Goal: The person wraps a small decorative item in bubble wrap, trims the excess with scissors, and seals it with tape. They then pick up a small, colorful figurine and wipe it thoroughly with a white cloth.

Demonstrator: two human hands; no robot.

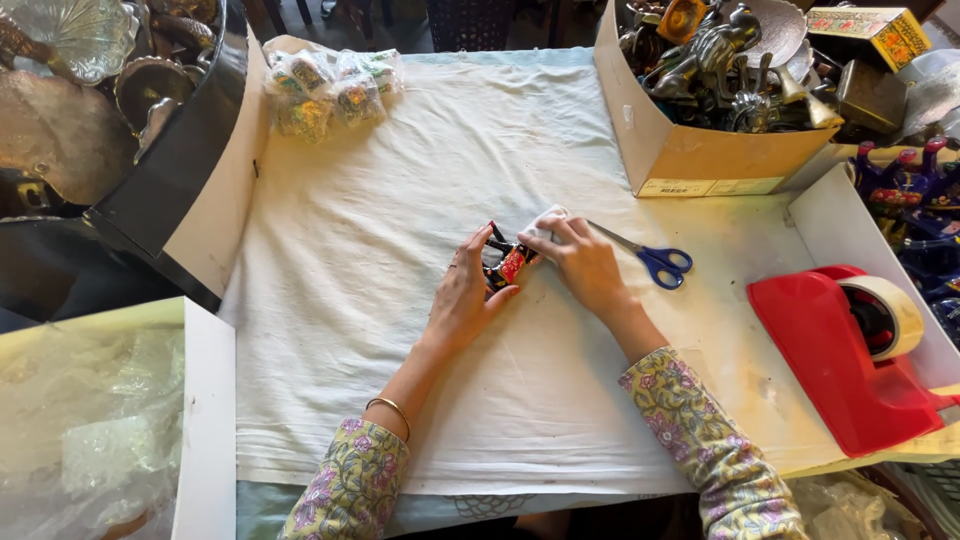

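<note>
At the frame's centre, we are pinning a small red-and-black painted figurine (507,263) with our left hand (467,290), fingers curled on it, while our right hand (583,262) is pinching clear wrap (545,222) over it. Pulling snug keeps the wrap flat.

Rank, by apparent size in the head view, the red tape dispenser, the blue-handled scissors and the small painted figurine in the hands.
1. Red plastic tape dispenser, clearly largest, though it lies nearer the camera.
2. Blue-handled metal scissors.
3. Small red-and-black painted figurine, partly hidden by the left hand and right hand.
</note>
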